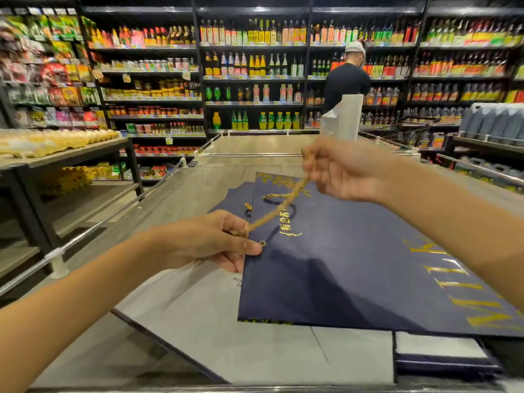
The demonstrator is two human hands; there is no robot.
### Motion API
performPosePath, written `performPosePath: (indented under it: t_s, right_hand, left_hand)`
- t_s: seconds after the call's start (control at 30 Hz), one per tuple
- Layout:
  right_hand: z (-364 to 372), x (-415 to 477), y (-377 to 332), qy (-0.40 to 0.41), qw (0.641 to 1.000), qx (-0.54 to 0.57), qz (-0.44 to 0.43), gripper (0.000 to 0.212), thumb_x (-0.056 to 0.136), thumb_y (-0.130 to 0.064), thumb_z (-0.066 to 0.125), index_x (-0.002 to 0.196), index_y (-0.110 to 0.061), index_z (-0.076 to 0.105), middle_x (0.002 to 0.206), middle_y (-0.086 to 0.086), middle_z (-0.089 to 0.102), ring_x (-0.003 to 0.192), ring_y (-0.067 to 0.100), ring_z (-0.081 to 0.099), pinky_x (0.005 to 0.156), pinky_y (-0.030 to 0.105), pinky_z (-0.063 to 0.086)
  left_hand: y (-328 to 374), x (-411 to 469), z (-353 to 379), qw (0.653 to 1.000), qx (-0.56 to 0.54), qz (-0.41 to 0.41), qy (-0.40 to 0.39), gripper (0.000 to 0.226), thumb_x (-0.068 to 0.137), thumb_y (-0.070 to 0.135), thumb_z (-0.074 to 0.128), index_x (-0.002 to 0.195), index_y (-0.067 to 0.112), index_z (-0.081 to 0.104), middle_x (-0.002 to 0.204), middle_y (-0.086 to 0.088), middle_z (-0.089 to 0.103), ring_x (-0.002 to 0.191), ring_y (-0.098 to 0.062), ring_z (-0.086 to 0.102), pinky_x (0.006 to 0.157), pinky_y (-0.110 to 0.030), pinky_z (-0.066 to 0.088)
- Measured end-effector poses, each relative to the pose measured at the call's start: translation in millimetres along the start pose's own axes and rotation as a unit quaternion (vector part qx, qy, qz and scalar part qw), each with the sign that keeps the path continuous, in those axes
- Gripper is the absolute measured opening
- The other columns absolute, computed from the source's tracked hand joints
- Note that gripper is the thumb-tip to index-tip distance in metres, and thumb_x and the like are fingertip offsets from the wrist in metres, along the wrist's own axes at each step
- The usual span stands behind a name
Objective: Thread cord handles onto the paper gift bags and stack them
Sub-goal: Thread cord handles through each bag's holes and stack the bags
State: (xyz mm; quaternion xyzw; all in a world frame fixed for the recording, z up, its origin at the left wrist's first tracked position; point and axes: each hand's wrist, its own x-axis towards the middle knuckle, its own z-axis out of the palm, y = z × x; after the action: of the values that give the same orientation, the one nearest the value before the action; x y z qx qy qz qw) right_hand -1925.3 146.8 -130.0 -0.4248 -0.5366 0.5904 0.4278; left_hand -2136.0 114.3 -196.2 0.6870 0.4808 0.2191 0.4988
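- Supermarket shelves (255, 66) stand behind a wooden display table (175, 194).
- On it lies the navy gift bag (340, 265), flat, its eyelet (262, 243) just beside the left hand (209, 242).
- Gold cord (283, 205) runs diagonally from the left hand, which pinches its lower end and the bag's edge, up to the right hand (346, 171).
- Blur hides the right grip; it seems closed on the cord.
- Left hand is nearer the eyelet.

This is a grocery shop. Tall dark shelves (255, 78) run wall to wall, packed with bottled sauces and oils (252, 34) above price strips. A shopper (347, 80) stands facing them, beside trays of eggs (54, 141).
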Motion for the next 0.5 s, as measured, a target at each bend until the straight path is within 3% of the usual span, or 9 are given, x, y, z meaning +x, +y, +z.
performPosePath:
  t_s: [0.07, 0.17, 0.27, 0.3, 0.33, 0.4, 0.43, 0.5]
  right_hand:
    - [-8, 4, 27, 0.008, 0.990, -0.136, 0.018, 0.021, 0.094, -0.015, 0.048, 0.073, -0.014, 0.050, 0.057, 0.001, 0.058, 0.032, 0.007, 0.049, 0.033, 0.012, 0.037]
    - [-29, 7, 54, 0.067, 0.933, -0.353, -0.015, 0.019, 0.091, -0.019, 0.054, 0.073, -0.013, 0.054, 0.072, 0.003, 0.061, 0.037, 0.008, 0.051, 0.036, 0.015, 0.033]
    - [-43, 4, 66, 0.192, 0.797, -0.557, -0.134, 0.023, 0.082, -0.042, 0.061, 0.088, -0.022, 0.052, 0.082, -0.002, 0.056, 0.071, 0.016, 0.055, 0.064, 0.028, 0.044]
    - [-43, 0, 68, 0.200, 0.765, -0.584, -0.184, 0.028, 0.079, -0.049, 0.060, 0.094, -0.028, 0.050, 0.085, -0.006, 0.052, 0.079, 0.014, 0.053, 0.071, 0.031, 0.043]
    - [-37, -7, 69, 0.170, 0.761, -0.581, -0.232, 0.033, 0.075, -0.054, 0.058, 0.100, -0.033, 0.051, 0.088, -0.009, 0.050, 0.083, 0.007, 0.050, 0.074, 0.030, 0.040]
    - [-19, -18, 71, 0.037, 0.785, -0.546, -0.291, 0.042, 0.071, -0.063, 0.055, 0.108, -0.043, 0.055, 0.093, -0.018, 0.050, 0.086, -0.006, 0.046, 0.077, 0.016, 0.035]
    - [-11, -20, 74, -0.027, 0.784, -0.538, -0.310, 0.042, 0.072, -0.061, 0.058, 0.109, -0.041, 0.060, 0.095, -0.020, 0.053, 0.088, -0.008, 0.044, 0.079, 0.010, 0.032]
    - [-3, -18, 82, -0.089, 0.771, -0.528, -0.344, 0.028, 0.075, -0.042, 0.064, 0.099, -0.030, 0.071, 0.091, -0.013, 0.062, 0.088, -0.004, 0.048, 0.082, 0.008, 0.035]
  left_hand:
    - [-1, 0, -3, 1.000, -0.008, -0.003, -0.028, 0.018, 0.078, 0.013, 0.067, 0.085, 0.004, 0.053, 0.059, -0.004, 0.060, 0.050, -0.006, 0.062, 0.049, -0.014, 0.050]
    - [-3, 0, -5, 0.999, -0.021, -0.004, -0.044, 0.024, 0.071, 0.018, 0.069, 0.085, 0.003, 0.056, 0.067, -0.009, 0.059, 0.052, -0.006, 0.063, 0.051, -0.014, 0.051]
    - [-2, -2, -2, 0.999, -0.035, 0.002, -0.042, 0.014, 0.070, 0.018, 0.069, 0.064, 0.012, 0.057, 0.057, -0.002, 0.061, 0.050, -0.006, 0.062, 0.049, -0.014, 0.050]
    - [-1, -3, 0, 0.999, -0.034, 0.008, -0.038, 0.015, 0.070, 0.018, 0.069, 0.060, 0.017, 0.058, 0.055, 0.001, 0.061, 0.050, -0.006, 0.061, 0.049, -0.013, 0.050]
    - [-1, -4, 2, 0.999, -0.029, 0.014, -0.033, 0.016, 0.070, 0.018, 0.069, 0.056, 0.020, 0.060, 0.054, 0.003, 0.062, 0.050, -0.005, 0.061, 0.049, -0.013, 0.049]
    - [-1, -5, 6, 0.999, -0.016, 0.025, -0.028, 0.016, 0.067, 0.023, 0.070, 0.053, 0.023, 0.064, 0.055, 0.004, 0.064, 0.050, -0.004, 0.061, 0.047, -0.011, 0.046]
    - [-2, -5, 8, 0.999, -0.007, 0.027, -0.030, 0.013, 0.064, 0.026, 0.072, 0.053, 0.024, 0.065, 0.056, 0.003, 0.065, 0.051, -0.004, 0.060, 0.048, -0.011, 0.045]
    - [-2, -6, 10, 0.999, 0.006, 0.024, -0.040, 0.011, 0.060, 0.030, 0.073, 0.054, 0.024, 0.065, 0.060, 0.001, 0.066, 0.054, -0.005, 0.059, 0.054, -0.013, 0.044]
